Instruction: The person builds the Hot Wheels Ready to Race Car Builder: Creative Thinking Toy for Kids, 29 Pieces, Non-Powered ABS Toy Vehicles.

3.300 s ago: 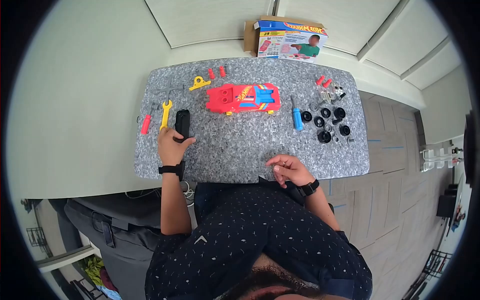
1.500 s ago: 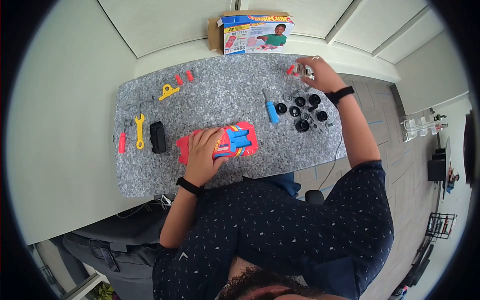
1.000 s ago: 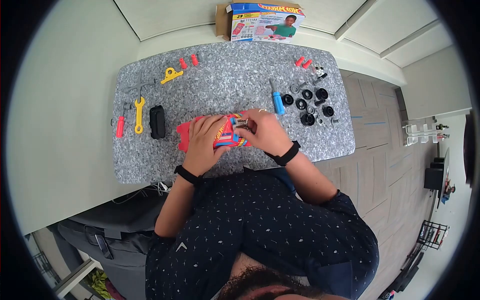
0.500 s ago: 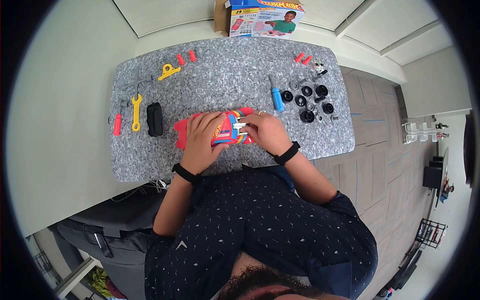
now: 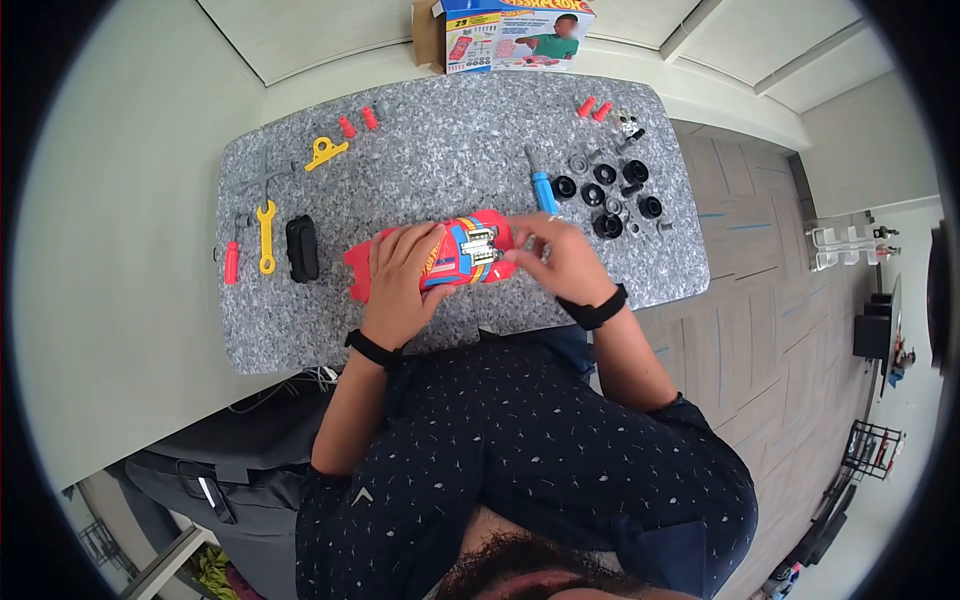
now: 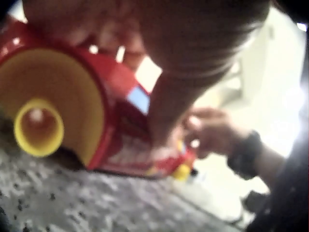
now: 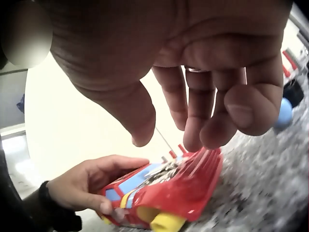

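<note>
A red toy car (image 5: 455,262) with blue and yellow trim lies on the grey speckled table in front of me. My left hand (image 5: 402,265) grips its left part, fingers over the top and thumb along the near side. In the car's blue recess sits a silver toy engine piece (image 5: 481,247). Just right of the car is my right hand (image 5: 568,262), its fingers loosely bent and holding nothing. In the right wrist view, those fingertips (image 7: 193,140) hang close over the car's red end (image 7: 200,186). Yellow axle stubs (image 6: 38,128) show in the left wrist view.
Right of the car lie a blue-handled screwdriver (image 5: 543,190) and several black wheels (image 5: 608,225). At the left are a yellow wrench (image 5: 266,238), a black plastic part (image 5: 302,249) and a red-handled tool (image 5: 231,263). A toy box (image 5: 515,38) stands behind the table.
The car came nearer under my left hand. My right hand fetched the silver engine piece from the back right, set it into the car's recess, let go and drew off rightward.
</note>
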`<state>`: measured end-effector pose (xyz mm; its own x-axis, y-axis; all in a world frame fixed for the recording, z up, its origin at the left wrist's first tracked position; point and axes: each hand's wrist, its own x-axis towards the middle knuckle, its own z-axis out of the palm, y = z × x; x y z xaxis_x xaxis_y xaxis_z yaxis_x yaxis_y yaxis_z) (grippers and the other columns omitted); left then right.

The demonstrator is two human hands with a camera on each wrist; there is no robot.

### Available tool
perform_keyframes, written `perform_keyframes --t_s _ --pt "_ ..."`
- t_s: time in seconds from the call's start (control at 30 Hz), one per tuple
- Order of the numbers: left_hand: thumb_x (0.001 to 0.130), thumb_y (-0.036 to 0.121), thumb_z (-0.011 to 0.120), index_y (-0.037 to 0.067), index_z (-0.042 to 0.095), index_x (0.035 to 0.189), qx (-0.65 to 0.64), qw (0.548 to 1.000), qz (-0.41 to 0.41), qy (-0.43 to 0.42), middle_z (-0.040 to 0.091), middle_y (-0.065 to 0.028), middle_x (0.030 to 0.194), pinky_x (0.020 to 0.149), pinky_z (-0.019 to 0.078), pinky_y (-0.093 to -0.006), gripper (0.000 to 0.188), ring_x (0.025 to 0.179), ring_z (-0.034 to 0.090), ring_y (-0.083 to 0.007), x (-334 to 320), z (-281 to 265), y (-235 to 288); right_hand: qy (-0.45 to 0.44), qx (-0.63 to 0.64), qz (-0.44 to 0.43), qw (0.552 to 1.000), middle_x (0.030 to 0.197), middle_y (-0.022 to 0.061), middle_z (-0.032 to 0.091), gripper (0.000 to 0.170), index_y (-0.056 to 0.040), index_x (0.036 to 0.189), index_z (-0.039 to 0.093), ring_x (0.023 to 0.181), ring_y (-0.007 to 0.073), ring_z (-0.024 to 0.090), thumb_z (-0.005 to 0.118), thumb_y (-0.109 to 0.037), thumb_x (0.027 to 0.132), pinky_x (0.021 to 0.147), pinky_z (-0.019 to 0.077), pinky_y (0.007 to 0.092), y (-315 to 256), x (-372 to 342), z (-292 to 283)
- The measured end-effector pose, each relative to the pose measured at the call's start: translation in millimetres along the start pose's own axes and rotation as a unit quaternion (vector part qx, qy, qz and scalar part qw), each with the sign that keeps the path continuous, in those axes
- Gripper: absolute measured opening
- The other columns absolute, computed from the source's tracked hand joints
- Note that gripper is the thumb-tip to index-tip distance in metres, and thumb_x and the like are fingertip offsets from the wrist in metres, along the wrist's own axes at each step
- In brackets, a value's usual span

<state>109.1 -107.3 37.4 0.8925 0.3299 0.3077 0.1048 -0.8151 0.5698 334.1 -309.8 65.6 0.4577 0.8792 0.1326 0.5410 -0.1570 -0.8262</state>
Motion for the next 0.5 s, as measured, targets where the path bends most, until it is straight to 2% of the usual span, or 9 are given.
perform_keyframes --t_s 0.03,0.1,0.23,0.3,0.4,0.5 --pt "0.083 0.029 0.094 0.011 0.06 0.161 -0.003 1.0 -0.002 0.0 0.061 -0.0103 0.161 0.135 0.0254 -0.0636 0.087 0.152 0.051 -0.0368 1 2 0 0.03 -0.018 0.002 0.999 0.098 0.0088 0.074 0.043 -0.0056 0.132 0.078 0.071 0.0208 0.065 0.092 -0.012 0.092 0.066 0.0548 0.0363 5 -2 -10" --pt "0.084 0.029 0.093 0.009 0.061 0.16 0.003 1.0 0.008 0.001 0.061 -0.0124 0.16 0.134 0.0282 -0.0608 0.085 0.151 0.052 -0.0386 5 4 1 0.091 -0.054 0.005 0.994 0.102 0.0085 0.075 0.043 -0.0055 0.132 0.078 0.07 0.0186 0.065 0.093 -0.012 0.091 0.065 0.0538 0.0342 18 -6 -33" --pt "0.084 0.027 0.093 0.007 0.061 0.16 0.007 1.0 0.018 -0.001 0.062 -0.0135 0.16 0.133 0.0296 -0.0594 0.085 0.151 0.052 -0.0396 11 8 2 0.192 -0.127 0.083 0.97 0.108 0.0098 0.076 0.047 -0.0046 0.129 0.079 0.072 0.0193 0.065 0.096 -0.008 0.085 0.066 0.0545 0.0345 40 -19 -71" --pt "0.084 0.027 0.093 0.007 0.06 0.161 0.008 1.0 0.021 -0.004 0.062 -0.0134 0.16 0.134 0.0293 -0.0592 0.086 0.151 0.052 -0.0391 13 10 4 0.2 -0.18 0.105 0.957 0.117 0.011 0.076 0.051 -0.0047 0.129 0.079 0.073 0.021 0.066 0.098 -0.007 0.082 0.068 0.0557 0.0353 53 -27 -82" --pt "0.083 0.026 0.094 0.008 0.059 0.162 0.008 1.0 0.021 -0.009 0.061 -0.0135 0.162 0.134 0.0287 -0.0595 0.088 0.152 0.052 -0.039 14 12 4 0.201 -0.185 0.136 0.952 0.121 0.011 0.076 0.055 -0.0054 0.132 0.079 0.074 0.019 0.065 0.098 -0.005 0.08 0.07 0.0557 0.0332 61 -38 -86" --pt "0.081 0.028 0.096 0.008 0.057 0.164 0.001 1.0 0.019 -0.014 0.058 -0.0136 0.167 0.135 0.0284 -0.0603 0.094 0.156 0.049 -0.0394 14 9 2 0.202 -0.198 0.147 0.948 0.124 0.0111 0.074 0.059 -0.0061 0.133 0.079 0.074 0.0199 0.064 0.099 -0.006 0.077 0.07 0.0558 0.0347 64 -45 -82"
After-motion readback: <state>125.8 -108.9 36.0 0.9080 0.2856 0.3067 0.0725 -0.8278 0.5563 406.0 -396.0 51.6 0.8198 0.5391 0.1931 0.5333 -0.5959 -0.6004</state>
